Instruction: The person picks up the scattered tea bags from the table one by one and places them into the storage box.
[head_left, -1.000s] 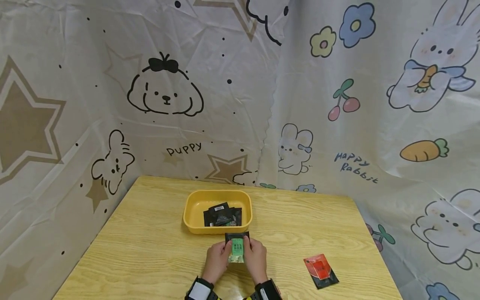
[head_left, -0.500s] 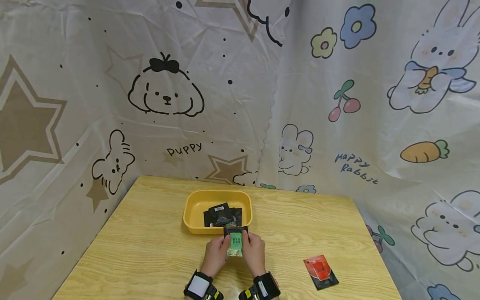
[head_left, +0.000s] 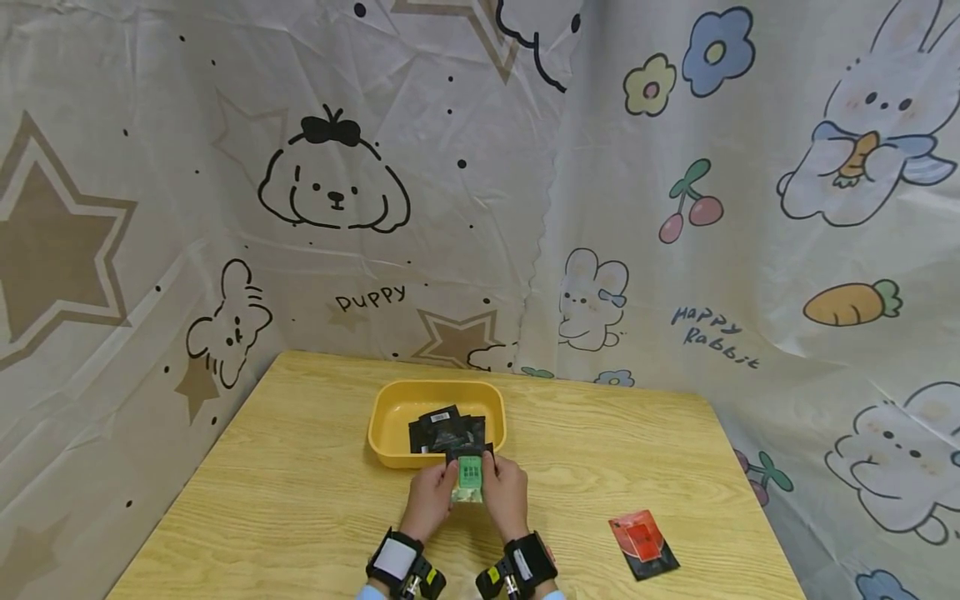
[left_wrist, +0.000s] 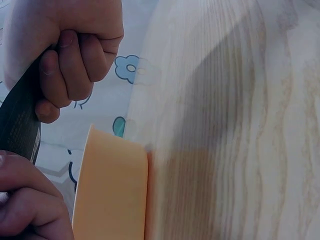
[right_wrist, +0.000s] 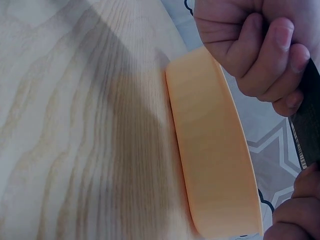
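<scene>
Both hands hold one small packet [head_left: 469, 472], black with a green and pale front, just before the near side of a yellow tray. My left hand [head_left: 429, 494] grips its left edge, thumb on the front face. On the opposite edge, my right hand [head_left: 507, 493] pinches it the same way. Curled fingers show behind the dark packet [left_wrist: 19, 120] in the left wrist view. The right wrist view shows the packet [right_wrist: 306, 117] above table level, beyond the tray wall [right_wrist: 212, 145]. Several black packets [head_left: 442, 429] lie heaped inside the tray [head_left: 380, 448].
A red and black packet [head_left: 643, 542] lies on the wooden table [head_left: 300, 508] to the right of the hands. Patterned cloth [head_left: 480, 208] hangs behind the table and along its sides. Black straps with small devices [head_left: 395, 557] circle both wrists.
Both hands have moved forward toward the tray with the packet between them, and its top now overlaps the tray's near rim in view. The red and black packet stays put.
</scene>
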